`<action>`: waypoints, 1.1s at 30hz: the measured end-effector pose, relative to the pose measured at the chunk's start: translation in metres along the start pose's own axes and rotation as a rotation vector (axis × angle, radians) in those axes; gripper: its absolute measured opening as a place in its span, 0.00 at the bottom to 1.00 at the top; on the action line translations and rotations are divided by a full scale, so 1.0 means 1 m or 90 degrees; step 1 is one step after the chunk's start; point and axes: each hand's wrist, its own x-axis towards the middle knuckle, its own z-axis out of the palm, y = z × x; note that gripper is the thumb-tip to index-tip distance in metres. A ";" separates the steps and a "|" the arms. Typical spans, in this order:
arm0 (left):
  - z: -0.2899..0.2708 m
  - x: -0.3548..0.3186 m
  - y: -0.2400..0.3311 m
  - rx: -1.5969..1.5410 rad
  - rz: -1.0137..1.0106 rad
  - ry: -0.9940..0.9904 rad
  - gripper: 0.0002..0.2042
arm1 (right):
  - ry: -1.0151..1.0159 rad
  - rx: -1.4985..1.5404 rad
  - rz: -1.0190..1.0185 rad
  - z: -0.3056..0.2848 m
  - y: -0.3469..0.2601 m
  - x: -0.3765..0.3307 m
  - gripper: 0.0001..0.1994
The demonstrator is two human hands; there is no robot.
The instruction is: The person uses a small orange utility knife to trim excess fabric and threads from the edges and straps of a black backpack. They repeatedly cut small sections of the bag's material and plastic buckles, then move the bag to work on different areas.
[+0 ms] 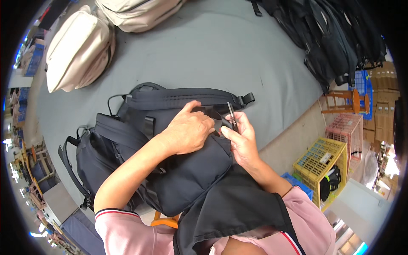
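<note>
From the head view, my left hand (189,129) presses flat, fingers spread, on the black backpack (178,170) on the grey table (221,55). My right hand (242,136) pinches small scissors (231,115), blades pointing away, just beside the left fingertips.

The left hand (187,129) presses flat on a black backpack (182,165) lying on the grey table (221,51). Just beside it, the right hand (241,138) pinches small black snips (231,114) over a strap. Beyond the hands lie beige bags (78,49) and piled black backpacks (331,38).
</note>
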 end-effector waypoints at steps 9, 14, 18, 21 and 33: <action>-0.079 -0.013 0.009 -0.028 0.020 0.094 0.21 | -0.053 0.015 -0.186 0.046 -0.065 0.032 0.14; -0.055 -0.016 0.018 -0.038 -0.013 0.163 0.21 | -0.057 0.031 -0.118 0.041 -0.061 0.030 0.14; -0.038 -0.016 0.017 -0.155 -0.041 0.150 0.20 | -0.050 0.015 -0.035 0.034 -0.052 0.026 0.12; -0.018 -0.024 0.010 -0.256 0.017 0.158 0.20 | -0.109 -0.152 0.058 0.022 -0.051 0.019 0.10; 0.018 -0.024 -0.008 -0.372 0.053 0.089 0.19 | -0.311 -0.873 -0.368 -0.004 -0.082 -0.020 0.13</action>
